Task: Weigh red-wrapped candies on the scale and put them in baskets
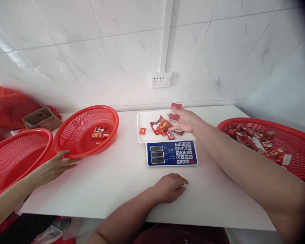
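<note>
My right hand (184,121) is above the scale's white tray (144,118), pinching a small red snack packet (175,111) between thumb and fingers. Beneath it, several red packets lie in a loose pile, among them a larger red and yellow packet (160,125). A tiny red packet (142,130) sits apart at the tray's left. In front of the digital scale (172,154), my left hand (169,188) rests on the table, its fingers loosely curled; whatever may be inside them is hidden.
At right stands a red basket (246,121) holding many packets. Another person's hand (56,166) touches the rim of a red basket (87,110) with a few packets in it. Another red basket (44,137), a cardboard box (42,118) and a red bag (11,106) are at left.
</note>
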